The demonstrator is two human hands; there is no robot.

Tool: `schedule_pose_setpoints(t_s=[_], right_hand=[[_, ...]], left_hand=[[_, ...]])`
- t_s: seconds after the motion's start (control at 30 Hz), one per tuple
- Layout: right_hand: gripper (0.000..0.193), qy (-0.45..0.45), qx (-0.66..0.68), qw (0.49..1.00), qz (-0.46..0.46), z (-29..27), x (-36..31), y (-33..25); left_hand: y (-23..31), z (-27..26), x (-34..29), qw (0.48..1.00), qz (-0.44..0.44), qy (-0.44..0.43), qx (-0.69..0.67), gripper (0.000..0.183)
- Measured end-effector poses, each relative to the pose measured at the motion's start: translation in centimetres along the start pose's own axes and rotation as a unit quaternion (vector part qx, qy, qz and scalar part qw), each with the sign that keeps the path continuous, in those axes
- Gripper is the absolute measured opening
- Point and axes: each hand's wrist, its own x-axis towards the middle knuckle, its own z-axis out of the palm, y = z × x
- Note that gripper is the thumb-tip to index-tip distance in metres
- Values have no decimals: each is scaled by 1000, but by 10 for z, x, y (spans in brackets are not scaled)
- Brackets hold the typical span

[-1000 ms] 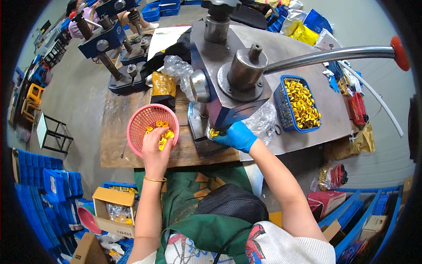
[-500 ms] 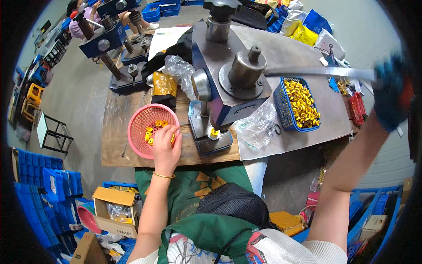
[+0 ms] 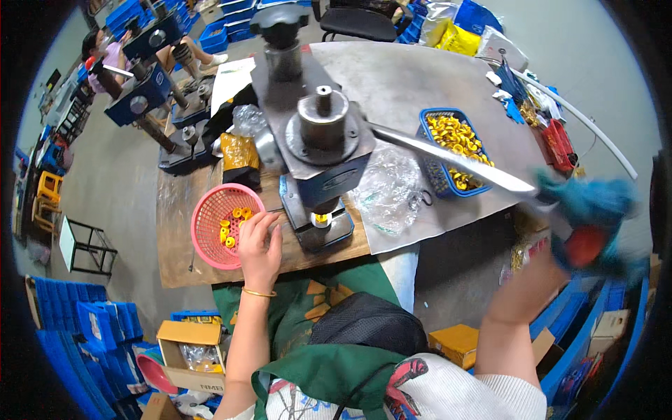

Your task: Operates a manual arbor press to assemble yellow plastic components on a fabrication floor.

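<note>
Your left hand (image 3: 259,246) lay bare on the worn wooden bench top (image 3: 178,231), fingers curled loosely at the rim of the round pink plastic basket (image 3: 210,231). Its mesh wall held a small heap of yellow ring-shaped parts (image 3: 231,224), and your fingertips touched the rim beside them; whether you pinched one I could not tell.

Your right hand (image 3: 588,224) wore a fuzzy blue glove and was blurred. It was wrapped around the red knob (image 3: 586,245) at the end of the long steel lever (image 3: 448,157), gripping it firmly.

That lever ran back to the heavy hand press (image 3: 318,133), a blue-painted cast body under a grey metal plate, with a round steel hub and a black knob on top. At its base, on the dark block, one yellow part (image 3: 320,218) sat just under the ram.

Right of the press, crumpled clear plastic film (image 3: 388,189) lay on the grey sheet covering the table. Just beyond it stood a blue rectangular slotted crate (image 3: 428,150) full of glossy yellow rings. Behind the pink basket an orange bag (image 3: 239,152) stood upright.
</note>
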Motion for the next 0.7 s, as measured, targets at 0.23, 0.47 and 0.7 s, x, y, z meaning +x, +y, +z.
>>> schedule_pose_setpoints(t_s=[0.23, 0.47, 0.7], right_hand=[[23, 29, -170, 984, 36, 103, 79, 157], [30, 9, -130, 981, -142, 205, 51, 207], [37, 345, -206, 901, -165, 64, 99, 222]], left_hand=[[5, -7, -5, 1000, -11, 6, 5, 19], [-12, -12, -11, 999, 0, -17, 41, 19], [-2, -6, -12, 998, -3, -48, 27, 19]])
